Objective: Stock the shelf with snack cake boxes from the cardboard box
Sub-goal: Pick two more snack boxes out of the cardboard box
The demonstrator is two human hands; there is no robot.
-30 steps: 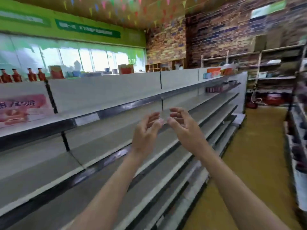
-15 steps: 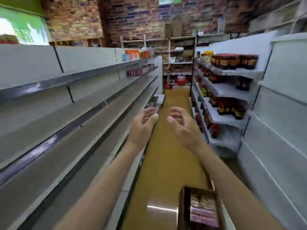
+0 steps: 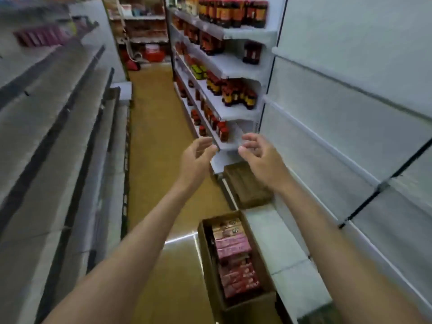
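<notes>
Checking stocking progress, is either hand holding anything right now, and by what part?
Nothing is held: the left hand and right hand hover loosely curled above the cardboard box.

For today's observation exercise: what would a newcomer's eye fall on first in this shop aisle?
Two bare hands, the left hand and right hand, reach forward mid-frame, holding nothing. Below them, an open cardboard box of pink snack cake boxes sits on the floor. Dark bottles fill the shelves beyond.

Dark bottles with red and orange labels (image 3: 233, 12) are standing in rows on the stocked rack (image 3: 236, 66) to the right of the yellow floor (image 3: 154, 127). Green-labelled jars (image 3: 198, 71) are sitting on that rack's middle tier. A red bin (image 3: 153, 52) is sitting beyond the rack, at the aisle's far end.
</notes>
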